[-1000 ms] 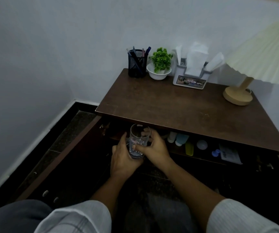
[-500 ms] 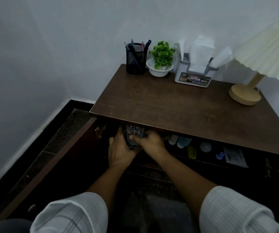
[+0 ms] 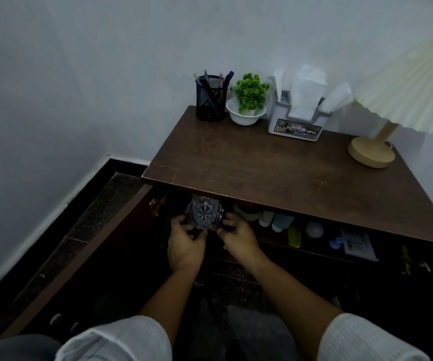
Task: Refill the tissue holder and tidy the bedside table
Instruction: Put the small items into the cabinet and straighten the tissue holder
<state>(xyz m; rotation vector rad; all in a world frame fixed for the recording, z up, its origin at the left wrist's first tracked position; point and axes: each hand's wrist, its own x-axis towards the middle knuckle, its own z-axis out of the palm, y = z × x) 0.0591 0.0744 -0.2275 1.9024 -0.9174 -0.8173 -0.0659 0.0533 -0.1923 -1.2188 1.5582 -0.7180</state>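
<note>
A cut-pattern drinking glass [image 3: 204,213] sits in the open shelf just under the front edge of the brown bedside table [image 3: 275,173]. My left hand [image 3: 185,243] holds its lower left side with curled fingers and thumb. My right hand [image 3: 237,237] holds its lower right side the same way. The white tissue holder [image 3: 296,126] stands at the back of the table top with white tissues [image 3: 305,95] sticking out of it.
A black mesh pen cup [image 3: 211,100] and a green plant in a white bowl [image 3: 248,106] stand at the back left. A pleated lamp [image 3: 373,152] stands at the right. The shelf holds small bottles [image 3: 275,221], a yellow item [image 3: 294,237] and a paper packet [image 3: 358,244]. An open cabinet door [image 3: 80,259] juts out left.
Both hands moved the glass forward from in front of the table into the shelf under the top. The view tilted up slightly.
</note>
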